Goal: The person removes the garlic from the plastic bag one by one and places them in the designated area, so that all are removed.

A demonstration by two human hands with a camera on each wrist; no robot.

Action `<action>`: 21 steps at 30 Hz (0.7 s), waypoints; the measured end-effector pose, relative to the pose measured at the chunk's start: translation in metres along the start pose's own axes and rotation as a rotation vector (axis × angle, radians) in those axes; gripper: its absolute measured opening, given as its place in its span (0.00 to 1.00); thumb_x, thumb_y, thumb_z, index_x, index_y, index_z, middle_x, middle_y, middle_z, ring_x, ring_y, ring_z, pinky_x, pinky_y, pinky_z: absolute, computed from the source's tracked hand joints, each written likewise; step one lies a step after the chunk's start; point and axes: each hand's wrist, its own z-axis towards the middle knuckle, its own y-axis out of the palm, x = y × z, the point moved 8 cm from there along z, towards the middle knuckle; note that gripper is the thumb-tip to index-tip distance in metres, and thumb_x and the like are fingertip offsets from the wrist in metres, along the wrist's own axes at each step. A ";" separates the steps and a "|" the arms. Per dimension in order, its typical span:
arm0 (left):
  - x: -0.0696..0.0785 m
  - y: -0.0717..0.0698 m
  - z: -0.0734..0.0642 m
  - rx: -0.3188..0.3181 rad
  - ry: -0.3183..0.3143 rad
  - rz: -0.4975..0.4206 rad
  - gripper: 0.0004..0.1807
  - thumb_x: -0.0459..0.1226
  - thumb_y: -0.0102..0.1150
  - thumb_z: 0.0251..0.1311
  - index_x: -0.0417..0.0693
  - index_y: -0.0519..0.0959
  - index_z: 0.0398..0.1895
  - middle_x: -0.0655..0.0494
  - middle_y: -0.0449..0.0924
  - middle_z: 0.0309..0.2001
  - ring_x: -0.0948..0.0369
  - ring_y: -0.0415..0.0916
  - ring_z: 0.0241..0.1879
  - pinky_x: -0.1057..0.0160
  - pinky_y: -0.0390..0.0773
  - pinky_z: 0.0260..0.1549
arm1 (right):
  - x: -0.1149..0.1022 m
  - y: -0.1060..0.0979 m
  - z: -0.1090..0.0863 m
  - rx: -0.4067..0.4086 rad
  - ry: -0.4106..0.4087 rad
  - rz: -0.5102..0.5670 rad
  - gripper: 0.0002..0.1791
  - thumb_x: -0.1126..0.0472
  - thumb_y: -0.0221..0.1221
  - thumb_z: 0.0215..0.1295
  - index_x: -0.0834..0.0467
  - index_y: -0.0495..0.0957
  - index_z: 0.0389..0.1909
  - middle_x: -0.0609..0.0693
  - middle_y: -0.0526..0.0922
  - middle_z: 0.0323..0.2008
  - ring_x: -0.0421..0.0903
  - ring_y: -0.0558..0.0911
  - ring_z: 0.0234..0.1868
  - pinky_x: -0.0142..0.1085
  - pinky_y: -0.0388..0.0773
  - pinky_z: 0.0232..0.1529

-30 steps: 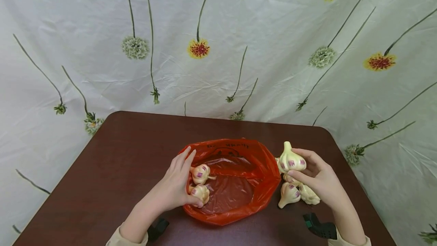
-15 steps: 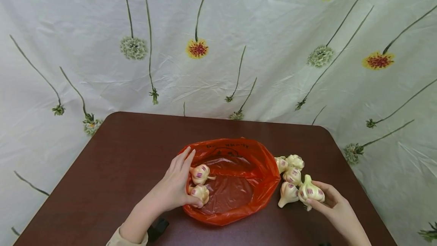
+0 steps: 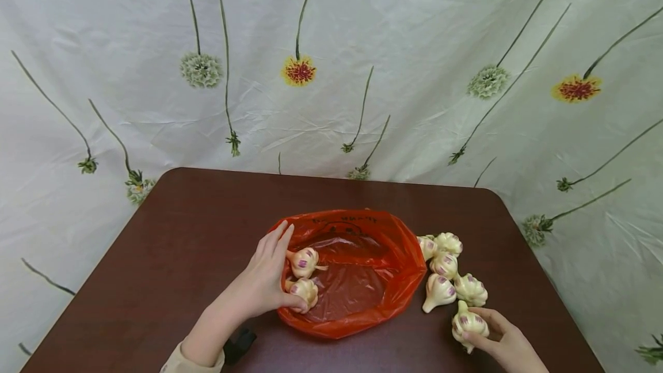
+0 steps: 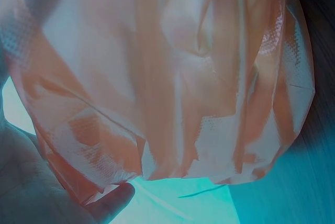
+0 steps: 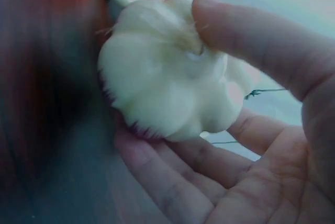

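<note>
My left hand (image 3: pixel 263 284) holds the left rim of a red plastic bag (image 3: pixel 357 321), fingers spread up along its edge and thumb over the near side. Inside the bag, beside that hand, lie two garlic bulbs: the farther bulb (image 3: pixel 304 262) and the nearer bulb (image 3: pixel 305 293). In the left wrist view the bag's wall (image 4: pixel 157 88) fills most of the picture. Between thumb and fingers my right hand (image 3: pixel 510 341) pinches another garlic bulb (image 3: pixel 470 326), low over the table at the right front. Its stem points away from me, and the right wrist view shows this bulb (image 5: pixel 157 72) close up.
Right of the bag lie several more garlic bulbs (image 3: pixel 440 291) in a cluster, one of them (image 3: pixel 471 289) just beyond my right hand. All this is on a dark brown table (image 3: pixel 207 223). A white floral cloth (image 3: pixel 331 108) hangs behind it.
My right hand has carried its garlic bulb from beside the bag's far right, back toward me and to the right, to the near end of the cluster. The left hand has stayed at the bag.
</note>
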 end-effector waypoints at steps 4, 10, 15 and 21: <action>-0.001 -0.001 0.000 0.002 -0.004 0.004 0.74 0.49 0.85 0.28 0.32 0.47 0.76 0.35 0.44 0.76 0.36 0.45 0.73 0.33 0.56 0.66 | 0.000 0.003 0.002 0.019 -0.018 -0.068 0.34 0.52 0.67 0.61 0.67 0.70 0.63 0.66 0.78 0.59 0.53 0.81 0.54 0.36 0.78 0.42; 0.000 -0.003 0.001 0.007 0.000 0.008 0.74 0.49 0.86 0.28 0.31 0.47 0.75 0.34 0.44 0.76 0.36 0.46 0.73 0.33 0.57 0.66 | -0.003 0.004 0.005 0.054 -0.019 -0.236 0.38 0.42 0.67 0.57 0.62 0.73 0.62 0.69 0.75 0.60 0.63 0.78 0.57 0.52 0.77 0.49; 0.000 -0.003 0.001 0.004 0.001 0.011 0.73 0.49 0.85 0.28 0.30 0.48 0.75 0.34 0.44 0.76 0.36 0.46 0.72 0.33 0.57 0.66 | -0.005 0.005 0.007 0.055 -0.022 -0.284 0.40 0.39 0.65 0.58 0.63 0.72 0.63 0.72 0.72 0.62 0.70 0.73 0.61 0.57 0.75 0.51; -0.001 -0.003 0.000 0.003 -0.003 0.014 0.73 0.49 0.85 0.28 0.30 0.48 0.75 0.34 0.44 0.76 0.36 0.46 0.72 0.33 0.57 0.66 | -0.011 0.002 0.003 0.073 -0.023 -0.296 0.40 0.38 0.65 0.59 0.63 0.72 0.63 0.70 0.72 0.63 0.67 0.74 0.60 0.55 0.75 0.52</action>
